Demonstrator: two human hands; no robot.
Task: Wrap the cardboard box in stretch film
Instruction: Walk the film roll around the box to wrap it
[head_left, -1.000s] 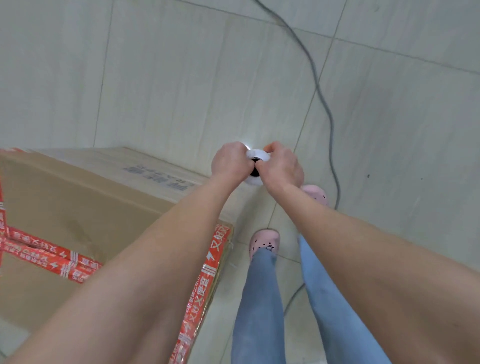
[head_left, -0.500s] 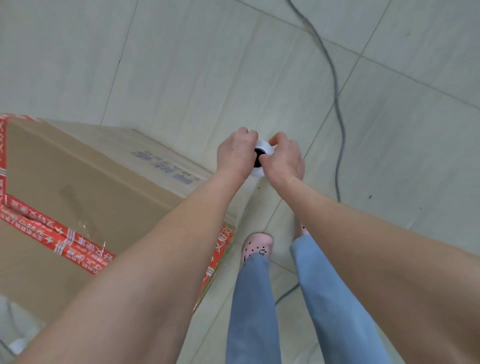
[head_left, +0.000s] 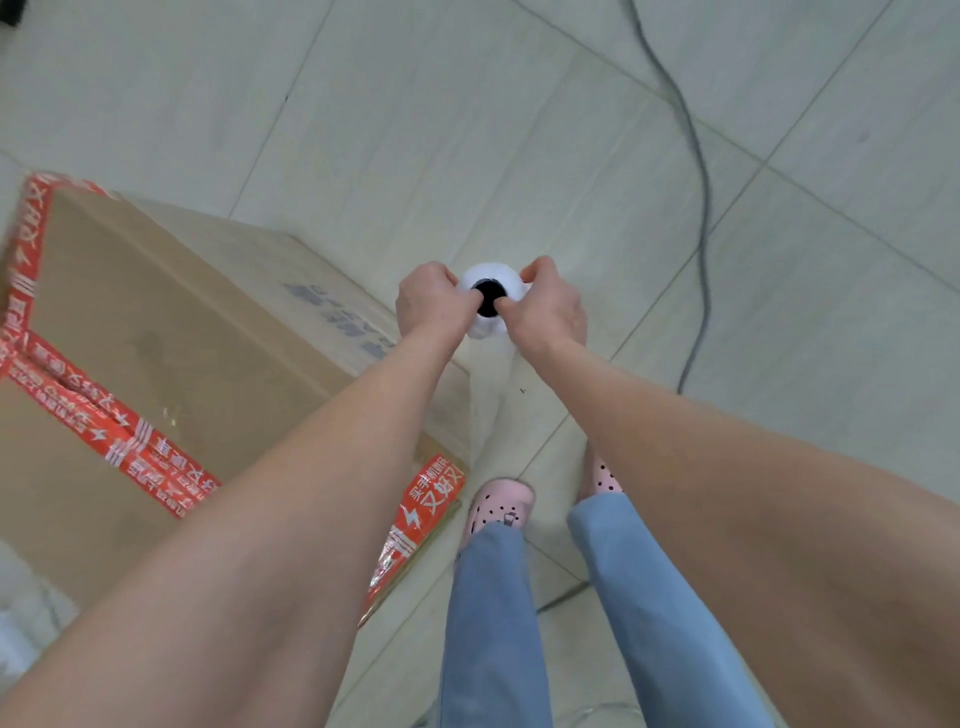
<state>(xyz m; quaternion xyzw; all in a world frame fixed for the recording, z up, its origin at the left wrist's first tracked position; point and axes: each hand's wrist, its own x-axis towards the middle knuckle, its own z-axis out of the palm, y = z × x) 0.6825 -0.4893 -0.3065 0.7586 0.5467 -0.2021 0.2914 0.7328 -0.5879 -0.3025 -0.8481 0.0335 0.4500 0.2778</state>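
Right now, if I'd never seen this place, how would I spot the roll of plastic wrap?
Start at the big cardboard box with red tape on the tiled floor. Just past its right edge, the left hand and right hand grip the stretch film roll. It is the only white thing with a round black hole on top, unlike the thin grey cable nearby.

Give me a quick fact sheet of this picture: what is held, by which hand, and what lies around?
Held item: white stretch film roll, dark core hole facing the camera
Left hand: grips the roll's left side
Right hand: grips the roll's right side
Box: cardboard box sealed with red tape, left of the roll
Floor: pale tiles, grey cable beyond the hands
Feet: pink shoes
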